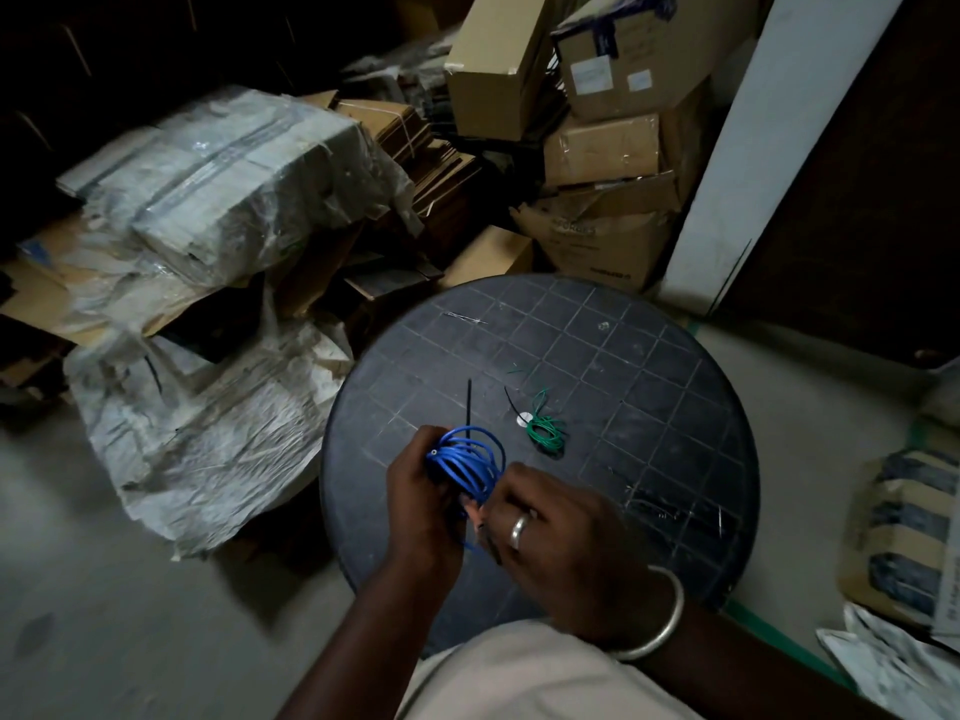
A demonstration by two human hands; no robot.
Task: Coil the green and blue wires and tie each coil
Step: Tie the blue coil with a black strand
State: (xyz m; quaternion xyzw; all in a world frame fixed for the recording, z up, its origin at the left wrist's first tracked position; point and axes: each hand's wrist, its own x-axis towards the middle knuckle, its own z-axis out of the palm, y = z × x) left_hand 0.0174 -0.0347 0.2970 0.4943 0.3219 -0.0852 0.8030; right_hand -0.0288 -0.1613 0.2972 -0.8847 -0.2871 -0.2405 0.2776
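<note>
Clutching the blue coil (470,459) with our left hand (421,496), right hand (550,527) pinching the cable tie (469,402); a slack grip lets loops spring.

Blue wire (467,459): looped in loose coil, held up over worktop edge. Green wire (544,428): small coil flat on worktop, black tie (513,402) trailing.

Head-worn view, steeply down over table (649,387)
</note>
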